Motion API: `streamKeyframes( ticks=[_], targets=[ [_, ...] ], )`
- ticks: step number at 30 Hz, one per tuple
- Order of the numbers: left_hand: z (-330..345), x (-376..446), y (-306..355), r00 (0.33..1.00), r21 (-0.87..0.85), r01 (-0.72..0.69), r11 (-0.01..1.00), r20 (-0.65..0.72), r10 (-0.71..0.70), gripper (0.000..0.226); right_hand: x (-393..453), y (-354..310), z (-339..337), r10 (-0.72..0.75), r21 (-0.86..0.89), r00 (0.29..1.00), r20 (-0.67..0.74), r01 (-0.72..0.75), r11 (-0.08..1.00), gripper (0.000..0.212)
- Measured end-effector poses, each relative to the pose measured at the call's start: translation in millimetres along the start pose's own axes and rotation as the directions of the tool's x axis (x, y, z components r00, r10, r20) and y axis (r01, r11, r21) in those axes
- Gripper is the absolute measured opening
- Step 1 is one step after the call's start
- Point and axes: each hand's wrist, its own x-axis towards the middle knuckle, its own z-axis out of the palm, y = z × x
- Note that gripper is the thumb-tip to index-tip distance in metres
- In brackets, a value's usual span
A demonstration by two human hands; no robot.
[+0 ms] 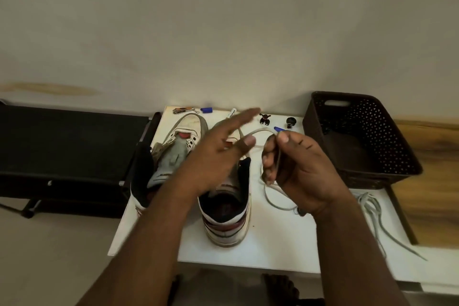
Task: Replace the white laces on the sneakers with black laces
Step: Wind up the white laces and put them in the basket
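Two worn white sneakers stand on a white table (270,246). The left sneaker (173,146) has its grey tongue pulled up and no lace showing. The right sneaker (227,216) stands heel toward me, partly behind my left hand (223,149), whose fingers are stretched out above it. My right hand (295,169) grips a white lace (259,131) that loops from its fingers toward my left hand and trails down onto the table. Another white lace (372,211) lies loose at the table's right edge. No black lace is clearly visible.
A dark perforated basket (360,156) with dark items inside stands at the back right. Small things line the back edge: a multitool (183,109), a blue cap (206,109), a marker (232,114), two small black objects (264,119). A black rack (69,146) sits left.
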Motion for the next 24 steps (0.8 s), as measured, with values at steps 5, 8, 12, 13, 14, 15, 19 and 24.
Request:
streamKeyframes(
  ticks=[5, 8, 12, 13, 14, 15, 19, 24],
  targets=[
    [14, 8, -15, 0.997, -0.166, 0.011, 0.986, -0.068, -0.023, 0.015, -4, -6, -7, -0.014, 0.144, 0.998, -0.069, 0.024, 0.989, 0.028],
    [16, 9, -14, 0.992, -0.095, -0.004, 0.995, -0.128, -0.009, 0.017, -6, -10, -3, -0.062, 0.343, 0.994, -0.092, 0.090, 0.935, 0.021],
    [21, 6, -11, 0.987, 0.168, -0.015, 0.986, -0.153, 0.041, 0.013, 3, -15, 4, -0.188, 0.446, 0.907, -0.377, 0.355, 0.822, 0.024],
    [22, 5, -10, 0.989, 0.214, -0.018, 0.977, -0.139, 0.049, 0.017, 7, -14, 2, -0.228, 0.403, 0.873, -0.431, 0.413, 0.817, 0.026],
    [22, 5, -9, 0.992, 0.246, -0.014, 0.969, -0.121, 0.045, 0.020, 11, -11, 1, -0.272, 0.324, 0.842, -0.467, 0.449, 0.833, 0.025],
    [23, 5, -9, 0.993, 0.254, -0.009, 0.967, -0.111, 0.039, 0.021, 12, -7, -3, -0.326, 0.179, 0.812, -0.485, 0.457, 0.871, 0.024],
    [16, 3, -3, 0.983, 0.130, -0.017, 0.991, -0.177, 0.040, 0.025, 11, 3, -21, -0.587, -0.809, 0.789, -0.182, 0.220, 0.546, 0.033],
    [1, 0, 8, 0.938, -0.221, -0.132, 0.966, -0.343, 0.050, 0.019, 11, 11, -21, -0.345, -0.935, 0.934, -0.094, 0.036, 0.352, 0.028]
  ],
)
